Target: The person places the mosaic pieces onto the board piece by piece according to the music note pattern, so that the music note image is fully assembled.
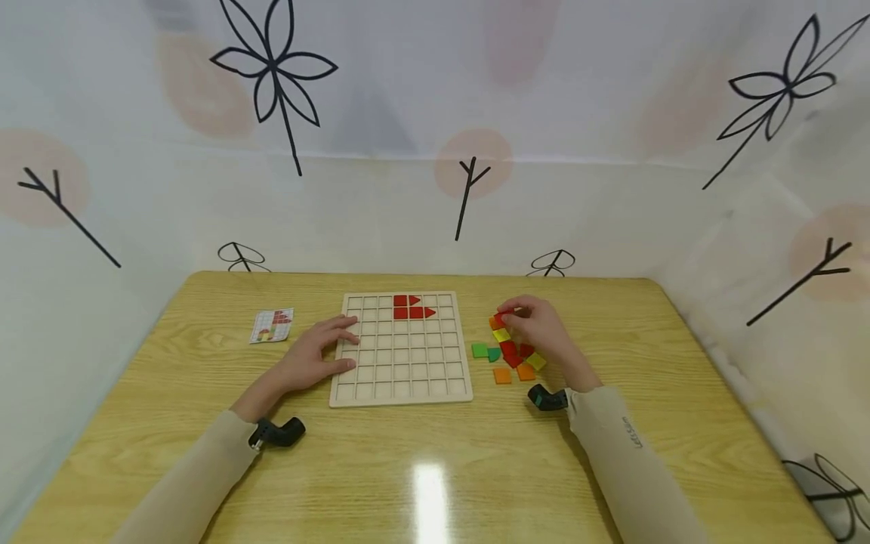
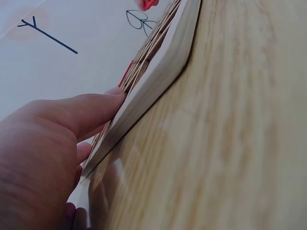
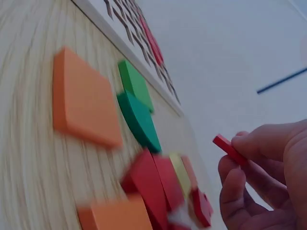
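Note:
A wooden grid board (image 1: pixel 401 347) lies flat on the table. Red tiles (image 1: pixel 409 313) fill several cells in its two top rows, a pointed one ending each row. My left hand (image 1: pixel 316 355) rests on the board's left edge, fingers spread; in the left wrist view the thumb (image 2: pixel 103 108) lies on the rim. To the right of the board, my right hand (image 1: pixel 540 329) pinches a red tile (image 3: pixel 229 149) between thumb and fingers, above a loose pile of tiles. Which shape this tile has, I cannot tell.
Loose tiles lie right of the board: red (image 1: pixel 511 355), yellow (image 1: pixel 536 361), orange (image 1: pixel 502 375), green (image 1: pixel 479 350) and a dark green rounded one (image 1: pixel 494 354). A small printed pattern card (image 1: pixel 272 326) lies to the left. A patterned cloth (image 1: pixel 381 204) hangs behind the table.

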Action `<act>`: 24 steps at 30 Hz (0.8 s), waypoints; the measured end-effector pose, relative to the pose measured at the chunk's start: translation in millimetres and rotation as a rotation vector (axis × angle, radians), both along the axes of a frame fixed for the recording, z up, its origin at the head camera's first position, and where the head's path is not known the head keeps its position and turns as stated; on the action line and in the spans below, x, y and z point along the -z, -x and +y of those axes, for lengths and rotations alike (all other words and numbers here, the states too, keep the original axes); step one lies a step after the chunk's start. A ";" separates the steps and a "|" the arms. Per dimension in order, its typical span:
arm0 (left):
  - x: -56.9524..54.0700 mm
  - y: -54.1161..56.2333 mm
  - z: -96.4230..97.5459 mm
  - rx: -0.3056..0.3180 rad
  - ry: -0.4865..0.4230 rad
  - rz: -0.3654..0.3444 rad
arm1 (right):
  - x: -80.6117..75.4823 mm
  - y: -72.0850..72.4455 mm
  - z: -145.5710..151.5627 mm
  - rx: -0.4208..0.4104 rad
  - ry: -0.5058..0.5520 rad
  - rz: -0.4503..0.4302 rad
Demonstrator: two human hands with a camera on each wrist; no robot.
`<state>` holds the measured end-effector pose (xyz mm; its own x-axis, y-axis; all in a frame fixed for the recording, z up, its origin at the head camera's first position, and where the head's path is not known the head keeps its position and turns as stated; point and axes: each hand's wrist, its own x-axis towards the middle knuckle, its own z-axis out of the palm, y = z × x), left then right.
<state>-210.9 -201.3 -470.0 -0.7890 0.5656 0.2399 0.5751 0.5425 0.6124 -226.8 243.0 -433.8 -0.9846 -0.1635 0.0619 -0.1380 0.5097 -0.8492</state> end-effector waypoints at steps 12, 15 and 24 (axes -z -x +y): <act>-1.5 -0.9 1.1 -0.010 0.003 -0.008 | 3.3 10.5 -58.1 -0.051 0.071 0.029; -0.8 -0.9 0.5 -0.007 0.000 -0.003 | 3.2 12.3 -72.4 -0.069 0.080 0.025; -0.6 -0.4 -1.4 0.004 -0.008 0.007 | 5.3 12.8 -111.2 -0.093 0.108 0.049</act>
